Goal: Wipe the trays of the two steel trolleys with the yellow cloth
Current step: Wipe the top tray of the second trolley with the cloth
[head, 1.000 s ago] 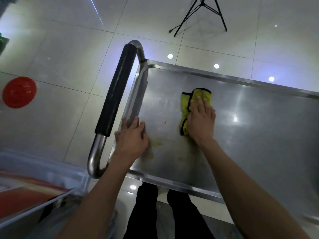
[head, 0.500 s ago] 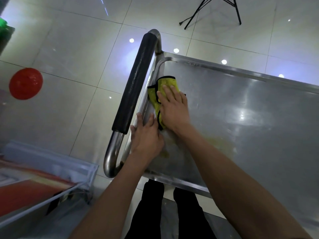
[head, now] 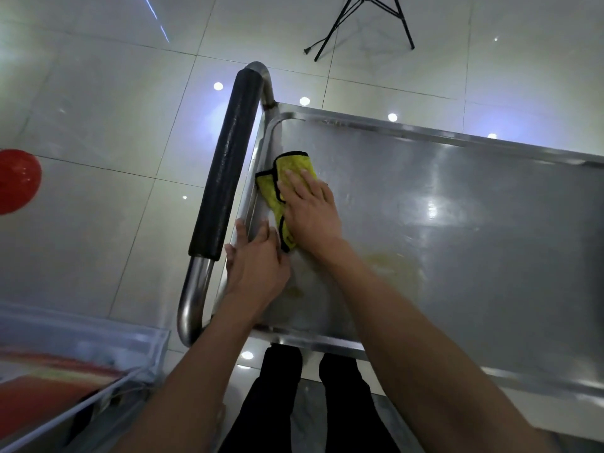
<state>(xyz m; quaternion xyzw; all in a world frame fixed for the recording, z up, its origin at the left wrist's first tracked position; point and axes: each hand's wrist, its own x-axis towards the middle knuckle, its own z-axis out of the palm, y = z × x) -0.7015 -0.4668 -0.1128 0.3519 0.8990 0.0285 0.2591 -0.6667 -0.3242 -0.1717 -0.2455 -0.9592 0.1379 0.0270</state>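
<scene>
Head view, looking down. We see the right hand (head: 309, 210) lying flat on the yellow cloth (head: 283, 188), fingers straight and spread, pressing it onto the steel tray (head: 457, 223) of the trolley; the grip is open, with nothing pinched. The cloth is folded, edged in black, and sits in the tray's left end, just beside the raised rim. Its long axis runs from the near side, by the left hand, away toward the tray's far left corner, roughly parallel to the rim and to the trolley handle (head: 228, 165); its rounded far end points away from us. The left hand (head: 258, 266) rests on the tray's left rim, fingers extended along the edge and touching it, its grip also open; its fingertips lie just beside the cloth's near end. A yellowish smear (head: 389, 261) marks the tray surface to the right of the right forearm. On the tiled floor (head: 98, 109) beyond stand a black tripod (head: 362, 24) and, at far left, a red ball (head: 16, 181).
</scene>
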